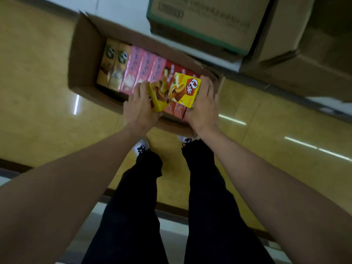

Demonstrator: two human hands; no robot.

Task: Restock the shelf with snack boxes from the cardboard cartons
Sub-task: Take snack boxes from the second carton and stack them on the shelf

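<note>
Hands grip yellow snack box by short edges above open carton: left hand fingers curled round one end, right hand round other; floor open beside.

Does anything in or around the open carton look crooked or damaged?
Only the yellow box: it lies tilted across the upright red boxes, because both hands, left and right, grip it. The other boxes stand in neat rows; no damage shows.
</note>
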